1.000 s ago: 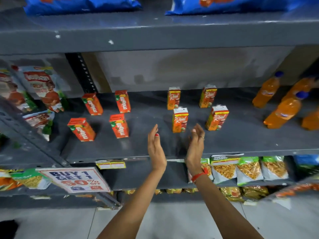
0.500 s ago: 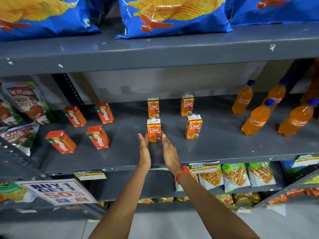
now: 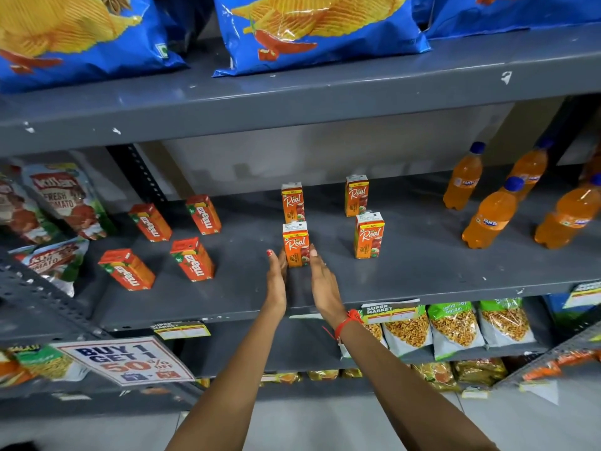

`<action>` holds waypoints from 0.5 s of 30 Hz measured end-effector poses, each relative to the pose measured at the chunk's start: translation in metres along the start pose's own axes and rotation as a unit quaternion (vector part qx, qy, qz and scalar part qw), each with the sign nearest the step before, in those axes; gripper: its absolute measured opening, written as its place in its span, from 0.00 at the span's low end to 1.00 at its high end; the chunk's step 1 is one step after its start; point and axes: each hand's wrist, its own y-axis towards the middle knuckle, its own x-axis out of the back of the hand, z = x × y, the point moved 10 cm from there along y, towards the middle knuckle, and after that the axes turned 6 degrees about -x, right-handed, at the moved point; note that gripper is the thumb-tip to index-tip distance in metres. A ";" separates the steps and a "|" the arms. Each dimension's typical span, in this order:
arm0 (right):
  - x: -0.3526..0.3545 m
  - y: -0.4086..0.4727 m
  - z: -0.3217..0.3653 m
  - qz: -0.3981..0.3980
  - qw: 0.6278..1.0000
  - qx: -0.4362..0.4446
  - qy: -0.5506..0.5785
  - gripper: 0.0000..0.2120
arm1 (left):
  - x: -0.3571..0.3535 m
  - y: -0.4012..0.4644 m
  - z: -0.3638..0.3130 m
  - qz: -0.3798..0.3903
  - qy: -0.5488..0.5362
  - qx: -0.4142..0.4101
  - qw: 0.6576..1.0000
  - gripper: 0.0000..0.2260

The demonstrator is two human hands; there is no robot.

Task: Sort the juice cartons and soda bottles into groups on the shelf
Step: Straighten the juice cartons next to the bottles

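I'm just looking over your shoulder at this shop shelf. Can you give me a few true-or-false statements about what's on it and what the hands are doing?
1. Four Real cartons stand upright. True.
2. The left hand and right hand flank the front-left Real carton. True.
3. The Fanta bottles stand left of the cartons. False: they stand at the right.
4. The Maaza cartons sit among the Real ones. False: they form their own group at the left.

Above your head you have blue chip bags point(image 3: 312, 30) lying on the top shelf. To your left, tomato ketchup pouches point(image 3: 66, 200) lean in the neighbouring bay, with a "Buy 1 Get 1" sign point(image 3: 125, 359) tilted below them. Under you, snack packets point(image 3: 455, 327) stand in a row behind a "Super Market" price tag point(image 3: 390, 310).
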 end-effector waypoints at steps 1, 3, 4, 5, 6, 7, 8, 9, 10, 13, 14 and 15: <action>0.000 -0.001 0.001 0.002 1.000 0.000 0.000 0.26 | 0.000 0.000 -0.001 0.001 0.000 -0.002 1.000 0.27; -0.001 -0.002 0.004 0.013 1.000 0.005 0.000 0.27 | -0.001 -0.001 -0.002 0.006 -0.003 -0.002 1.000 0.27; 0.000 -0.003 0.005 0.020 1.000 0.009 0.002 0.27 | -0.001 -0.001 -0.002 0.003 -0.008 -0.002 1.000 0.27; 0.001 -0.004 0.005 0.024 1.000 0.012 0.006 0.27 | 0.001 -0.001 -0.002 -0.008 -0.019 -0.002 1.000 0.26; 0.006 -0.006 0.003 0.021 1.000 0.016 0.016 0.27 | 0.003 -0.003 -0.001 -0.031 -0.036 -0.004 0.999 0.25; 0.016 -0.009 0.002 0.006 0.999 0.023 0.038 0.25 | 0.008 -0.007 0.000 -0.068 -0.049 -0.012 0.996 0.23; 0.031 -0.014 -0.001 -0.024 0.997 0.033 0.071 0.23 | 0.016 -0.013 -0.001 -0.114 -0.049 -0.034 0.992 0.21; 0.050 -0.020 -0.004 -0.067 0.990 0.045 0.114 0.18 | 0.026 -0.023 -0.005 -0.166 -0.028 -0.073 0.983 0.19; 0.074 -0.026 -0.006 -0.115 0.979 0.056 0.158 0.13 | 0.030 -0.034 -0.013 -0.208 0.002 -0.124 0.970 0.17; 0.131 -0.029 -0.010 -0.200 0.952 0.066 0.223 0.08 | 0.000 -0.053 -0.033 -0.186 0.054 -0.234 0.953 0.12; 0.142 -0.024 -0.008 -0.198 0.954 0.066 0.213 0.10 | -0.021 -0.050 -0.032 -0.144 0.058 -0.235 0.959 0.11; 0.148 -0.018 -0.005 -0.186 0.962 0.064 0.189 0.12 | -0.043 -0.043 -0.028 -0.098 0.059 -0.217 0.969 0.11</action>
